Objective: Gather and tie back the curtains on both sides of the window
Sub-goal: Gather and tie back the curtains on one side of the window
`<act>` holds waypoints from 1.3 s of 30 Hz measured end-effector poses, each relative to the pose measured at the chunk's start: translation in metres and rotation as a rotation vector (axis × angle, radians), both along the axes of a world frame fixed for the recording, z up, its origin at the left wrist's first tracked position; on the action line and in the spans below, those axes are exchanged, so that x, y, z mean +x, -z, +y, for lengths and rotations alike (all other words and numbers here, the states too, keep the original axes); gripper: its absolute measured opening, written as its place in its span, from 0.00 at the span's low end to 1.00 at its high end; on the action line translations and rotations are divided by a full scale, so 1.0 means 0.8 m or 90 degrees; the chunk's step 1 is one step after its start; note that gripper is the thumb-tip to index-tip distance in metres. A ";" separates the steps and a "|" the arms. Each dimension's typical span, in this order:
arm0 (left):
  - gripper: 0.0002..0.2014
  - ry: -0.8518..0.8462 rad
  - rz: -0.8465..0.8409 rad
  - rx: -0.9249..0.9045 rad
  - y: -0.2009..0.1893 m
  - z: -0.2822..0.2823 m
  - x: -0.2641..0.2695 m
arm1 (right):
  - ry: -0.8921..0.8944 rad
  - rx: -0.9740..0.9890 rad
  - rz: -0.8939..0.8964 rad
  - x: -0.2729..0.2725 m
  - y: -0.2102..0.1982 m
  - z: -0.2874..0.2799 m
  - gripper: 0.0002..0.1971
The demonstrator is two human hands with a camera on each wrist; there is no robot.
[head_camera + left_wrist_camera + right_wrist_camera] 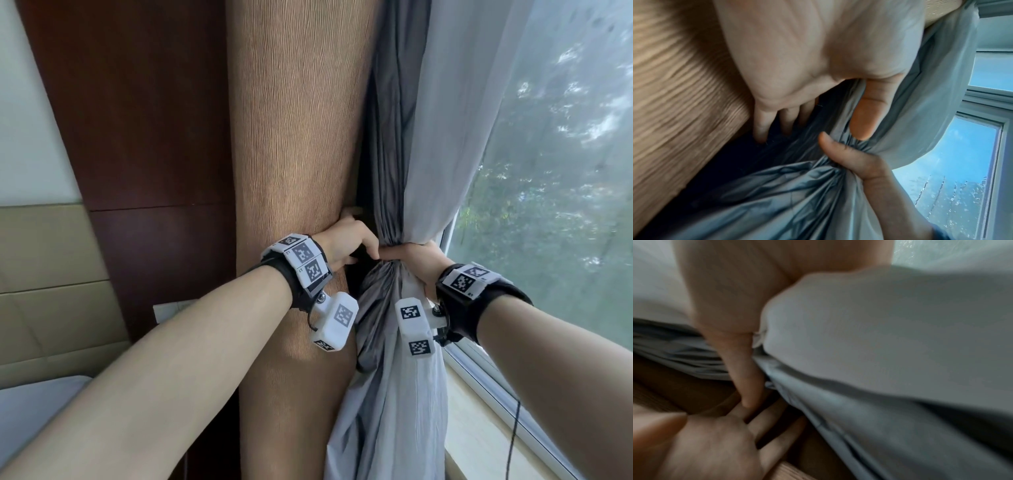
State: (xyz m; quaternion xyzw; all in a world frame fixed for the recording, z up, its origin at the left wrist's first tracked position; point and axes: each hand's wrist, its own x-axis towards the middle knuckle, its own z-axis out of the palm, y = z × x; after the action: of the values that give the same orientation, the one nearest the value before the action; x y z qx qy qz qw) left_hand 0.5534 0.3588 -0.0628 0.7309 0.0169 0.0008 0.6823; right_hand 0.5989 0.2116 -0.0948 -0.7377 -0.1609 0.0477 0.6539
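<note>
The right hand (416,263) clenches the soft, slippery gray curtain (394,394) at its bunched waist, the best hold, while the left hand (346,245) reaches spread-fingered behind.

no readable text anywhere

the bands on my wrists (301,262) and the white camera blocks (337,320) carry black-and-white square code patterns; tiny marks beside them are too small for me to read.
</note>
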 end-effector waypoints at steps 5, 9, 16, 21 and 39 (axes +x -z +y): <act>0.36 0.061 -0.011 -0.004 -0.003 -0.004 -0.007 | 0.023 0.001 -0.004 0.001 -0.003 -0.001 0.15; 0.38 0.065 -0.021 -0.004 -0.013 0.003 -0.015 | 0.067 0.003 0.011 0.004 -0.001 -0.002 0.14; 0.41 0.087 -0.016 0.012 -0.014 0.005 -0.021 | 0.057 0.019 -0.001 0.004 -0.001 0.000 0.13; 0.36 0.080 -0.012 0.053 -0.015 0.000 -0.021 | 0.086 0.048 -0.012 0.007 0.001 -0.002 0.12; 0.48 0.055 0.005 0.078 -0.011 -0.015 -0.015 | 0.108 0.027 0.007 0.012 0.007 0.002 0.12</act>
State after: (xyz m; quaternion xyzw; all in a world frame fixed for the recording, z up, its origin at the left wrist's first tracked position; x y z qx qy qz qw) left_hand 0.5418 0.3468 -0.0542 0.7713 -0.0118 -0.0302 0.6356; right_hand 0.6086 0.2130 -0.1003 -0.7343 -0.0954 -0.0071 0.6721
